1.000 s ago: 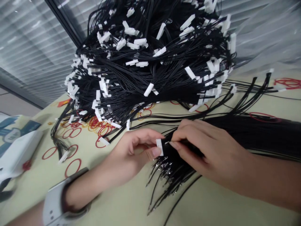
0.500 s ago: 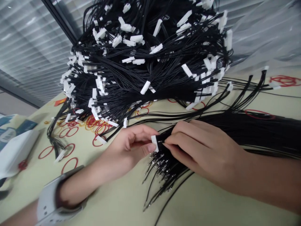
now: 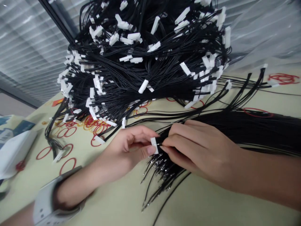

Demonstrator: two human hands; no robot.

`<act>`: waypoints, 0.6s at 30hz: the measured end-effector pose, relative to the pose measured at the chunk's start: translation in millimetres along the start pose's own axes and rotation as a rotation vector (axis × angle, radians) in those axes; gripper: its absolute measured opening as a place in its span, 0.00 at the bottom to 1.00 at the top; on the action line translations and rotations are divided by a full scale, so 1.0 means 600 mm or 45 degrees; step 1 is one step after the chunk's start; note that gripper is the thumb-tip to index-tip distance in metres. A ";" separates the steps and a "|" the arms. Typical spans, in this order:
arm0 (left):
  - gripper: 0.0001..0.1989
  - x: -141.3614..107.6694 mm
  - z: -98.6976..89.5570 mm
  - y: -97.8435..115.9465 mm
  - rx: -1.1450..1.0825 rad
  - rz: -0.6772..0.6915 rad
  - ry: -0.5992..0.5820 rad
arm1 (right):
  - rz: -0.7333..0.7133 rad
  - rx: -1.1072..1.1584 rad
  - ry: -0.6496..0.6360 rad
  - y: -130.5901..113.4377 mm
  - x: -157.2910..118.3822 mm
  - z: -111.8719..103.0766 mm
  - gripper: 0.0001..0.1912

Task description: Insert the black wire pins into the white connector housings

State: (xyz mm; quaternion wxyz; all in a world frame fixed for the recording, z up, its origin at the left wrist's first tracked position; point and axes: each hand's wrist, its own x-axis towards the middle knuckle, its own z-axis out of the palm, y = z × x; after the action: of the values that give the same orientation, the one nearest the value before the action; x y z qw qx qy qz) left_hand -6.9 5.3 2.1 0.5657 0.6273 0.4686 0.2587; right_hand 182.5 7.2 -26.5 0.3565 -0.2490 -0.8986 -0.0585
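Note:
Between the thumb and fingers of my left hand is a small white connector housing, held upright on edge. My right hand is closed in a pinch on a thin black wire, its metal tip at the right side of the housing. Beneath both hands lies a thick bundle of black wires that runs off to the right. Its loose ends with crimped silver terminals fan out below the housing. My right fingers hide part of the bundle.
A tall heap of black wire harnesses with white connectors stands at the back. Red and yellow rubber bands are scattered left of my hands, more red bands at far right. A white box sits at the left edge.
My right fingers have moved slightly left, bringing the wire's tip up to the white housing. My left hand keeps its grip. The whole view has shifted a little.

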 end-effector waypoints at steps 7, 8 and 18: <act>0.05 -0.006 0.007 0.002 0.083 0.074 0.010 | -0.064 0.038 -0.090 0.002 -0.005 -0.002 0.11; 0.05 -0.007 0.009 0.002 0.110 0.099 0.022 | -0.063 0.049 -0.098 0.002 -0.005 -0.003 0.11; 0.05 -0.005 0.007 0.002 0.313 0.284 0.044 | 0.096 0.103 -0.176 0.013 0.006 -0.002 0.11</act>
State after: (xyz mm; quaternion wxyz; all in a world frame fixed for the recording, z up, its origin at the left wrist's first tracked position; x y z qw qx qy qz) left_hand -4.3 0.7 3.1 0.4444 0.7353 0.4337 0.2714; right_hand 185.0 15.2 -23.5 0.3054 -0.2714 -0.9127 0.0087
